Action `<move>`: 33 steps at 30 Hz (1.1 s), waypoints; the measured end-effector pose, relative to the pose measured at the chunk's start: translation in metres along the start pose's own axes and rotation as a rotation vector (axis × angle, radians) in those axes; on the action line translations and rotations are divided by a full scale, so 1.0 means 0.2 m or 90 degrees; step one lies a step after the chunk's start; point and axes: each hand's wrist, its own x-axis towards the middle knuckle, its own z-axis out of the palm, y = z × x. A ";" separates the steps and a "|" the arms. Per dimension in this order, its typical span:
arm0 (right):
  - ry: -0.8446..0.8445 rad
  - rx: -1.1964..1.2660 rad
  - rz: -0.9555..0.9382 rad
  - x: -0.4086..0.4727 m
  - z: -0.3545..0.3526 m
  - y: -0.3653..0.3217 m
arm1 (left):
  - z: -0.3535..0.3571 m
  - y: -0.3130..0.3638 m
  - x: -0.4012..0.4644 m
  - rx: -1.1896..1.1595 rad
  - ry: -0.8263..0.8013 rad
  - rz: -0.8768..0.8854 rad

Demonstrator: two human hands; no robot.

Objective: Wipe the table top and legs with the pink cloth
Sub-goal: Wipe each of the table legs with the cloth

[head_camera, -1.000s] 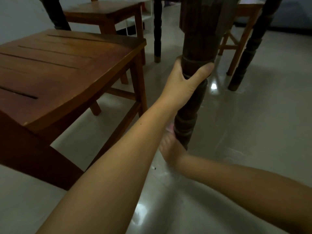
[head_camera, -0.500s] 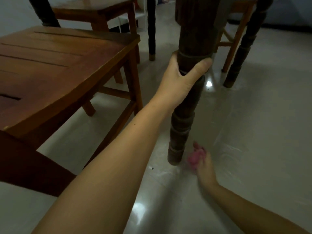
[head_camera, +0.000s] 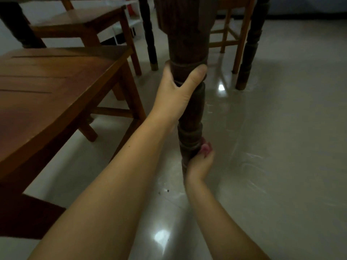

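we cannot see the table top, only the dark table leg (head_camera: 187, 59), cut off at the top of the picture. most of the pink cloth (head_camera: 205, 148) is hidden; a small bit peeks out of our right hand (head_camera: 200, 163), which curls around it and presses it on the low part of the leg. our left hand (head_camera: 176, 91) wraps thumb and fingers around the leg higher up. half a second ago the right hand was off the leg, near the floor (head_camera: 281, 147); now it is back on it.
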 end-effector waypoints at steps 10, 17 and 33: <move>-0.050 -0.051 -0.116 -0.07 0.01 0.00 | 0.00 0.00 0.00 -0.002 -0.009 -0.002; -0.174 -0.082 -0.271 -0.14 0.04 -0.12 | 0.01 0.02 -0.01 -0.007 -0.001 -0.003; -0.120 -0.193 -0.202 -0.01 -0.08 0.05 | -0.01 0.00 0.00 0.006 0.005 0.007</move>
